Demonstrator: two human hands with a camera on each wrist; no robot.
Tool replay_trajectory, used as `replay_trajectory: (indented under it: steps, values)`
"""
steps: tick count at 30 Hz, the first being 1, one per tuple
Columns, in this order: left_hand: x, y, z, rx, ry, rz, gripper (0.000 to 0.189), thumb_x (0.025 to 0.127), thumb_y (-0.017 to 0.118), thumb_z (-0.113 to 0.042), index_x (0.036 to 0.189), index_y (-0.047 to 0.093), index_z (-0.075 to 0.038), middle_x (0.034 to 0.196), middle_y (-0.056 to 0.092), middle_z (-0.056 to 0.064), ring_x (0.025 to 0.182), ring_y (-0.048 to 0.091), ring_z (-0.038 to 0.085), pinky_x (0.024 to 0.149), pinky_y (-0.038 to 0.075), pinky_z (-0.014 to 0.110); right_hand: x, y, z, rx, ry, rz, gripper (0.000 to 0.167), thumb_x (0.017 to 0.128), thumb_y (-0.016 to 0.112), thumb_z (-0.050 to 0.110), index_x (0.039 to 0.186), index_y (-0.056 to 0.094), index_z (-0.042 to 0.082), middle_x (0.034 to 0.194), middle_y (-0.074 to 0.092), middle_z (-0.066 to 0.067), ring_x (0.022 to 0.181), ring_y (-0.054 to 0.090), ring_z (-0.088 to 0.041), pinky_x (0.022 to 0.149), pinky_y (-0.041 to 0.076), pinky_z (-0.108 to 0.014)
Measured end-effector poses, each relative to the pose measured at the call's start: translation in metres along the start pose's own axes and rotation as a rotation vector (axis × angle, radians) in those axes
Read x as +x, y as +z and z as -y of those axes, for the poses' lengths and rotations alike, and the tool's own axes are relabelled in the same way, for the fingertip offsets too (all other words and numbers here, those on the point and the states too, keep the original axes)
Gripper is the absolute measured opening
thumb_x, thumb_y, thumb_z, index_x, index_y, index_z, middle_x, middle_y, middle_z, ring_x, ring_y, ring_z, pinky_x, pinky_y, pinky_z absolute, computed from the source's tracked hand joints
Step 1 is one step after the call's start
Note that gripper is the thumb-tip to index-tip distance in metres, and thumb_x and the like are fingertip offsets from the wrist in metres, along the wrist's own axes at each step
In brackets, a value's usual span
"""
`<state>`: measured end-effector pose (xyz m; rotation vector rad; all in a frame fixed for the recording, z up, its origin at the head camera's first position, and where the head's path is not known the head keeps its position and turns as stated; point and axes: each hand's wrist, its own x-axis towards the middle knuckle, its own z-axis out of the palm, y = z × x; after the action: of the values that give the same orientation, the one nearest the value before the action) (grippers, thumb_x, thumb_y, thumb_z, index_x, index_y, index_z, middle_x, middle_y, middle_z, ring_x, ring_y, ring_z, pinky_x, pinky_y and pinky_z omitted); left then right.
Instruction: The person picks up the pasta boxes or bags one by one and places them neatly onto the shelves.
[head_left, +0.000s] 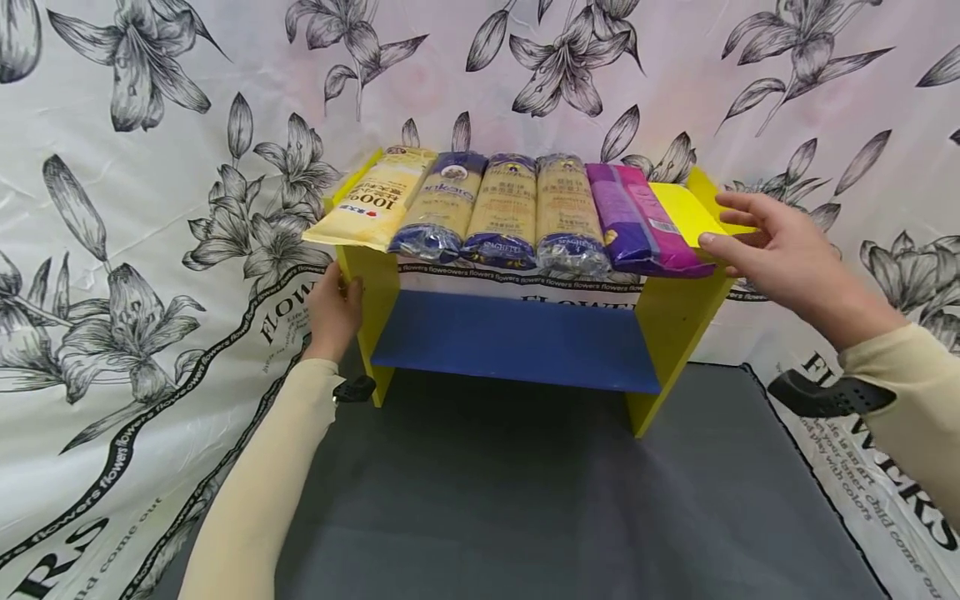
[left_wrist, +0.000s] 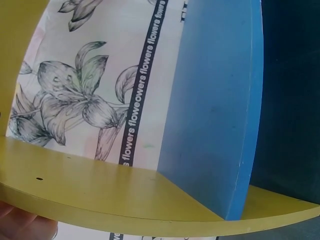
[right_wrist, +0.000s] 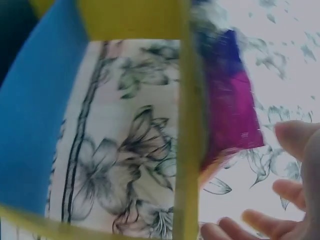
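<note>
A small yellow shelf stand (head_left: pixel 675 333) with a blue lower board (head_left: pixel 517 337) carries a row of packets on its top. A pale yellow packet (head_left: pixel 375 200) lies at the left end, then three spaghetti packets (head_left: pixel 502 208), then a purple and pink packet (head_left: pixel 645 221). My left hand (head_left: pixel 330 312) rests against the outer face of the left side panel; its fingers are partly hidden, with only fingertips (left_wrist: pixel 25 222) showing below the panel in the left wrist view. My right hand (head_left: pixel 787 250) is beside the top right end, fingers spread, holding nothing.
The stand is on a dark grey surface (head_left: pixel 480 500). White sheeting printed with black flowers (head_left: pixel 135 192) hangs behind and at the left. A bare yellow strip (head_left: pixel 686 208) of the top shows between the purple packet and the raised right end.
</note>
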<state>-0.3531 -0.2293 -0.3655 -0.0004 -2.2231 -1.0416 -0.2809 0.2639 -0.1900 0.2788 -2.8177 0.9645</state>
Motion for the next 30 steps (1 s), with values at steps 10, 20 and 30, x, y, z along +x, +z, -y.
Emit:
replay_trajectory:
  steps: [10,20,30]
  values:
    - [-0.001,-0.005,0.008,0.006,-0.014,0.000,0.029,0.106,0.047,-0.012,0.129,0.057,0.004,0.117,0.069,0.030,0.104,0.071,0.046,0.083,0.060,0.057,-0.042,0.046,0.017,-0.356,-0.637,-0.392,0.053,0.077,0.085,0.006,0.128,0.069,0.003,0.128,0.064,-0.026,0.116,0.059,-0.043,0.090,0.057,-0.050]
    - [-0.006,-0.007,0.011,-0.018,-0.049,0.019,0.029,0.107,0.045,-0.013,0.128,0.056,0.004,0.117,0.069,0.030,0.102,0.072,0.046,0.078,0.060,0.058,-0.030,0.088,0.066,-0.765,-0.904,-0.270,0.070,0.078,0.083,0.001,0.142,0.059,0.017,0.144,0.057,-0.026,0.116,0.064,-0.045,0.083,0.060,-0.058]
    - [-0.002,-0.002,0.002,0.009,0.000,0.023,0.030,0.106,0.047,-0.013,0.129,0.056,0.004,0.112,0.070,0.030,0.095,0.072,0.046,0.074,0.059,0.057,-0.022,0.081,0.076,-0.713,-0.721,-0.293,0.054,0.090,0.075,0.027,0.141,0.060,0.016,0.124,0.067,-0.024,0.102,0.068,-0.043,0.076,0.061,-0.055]
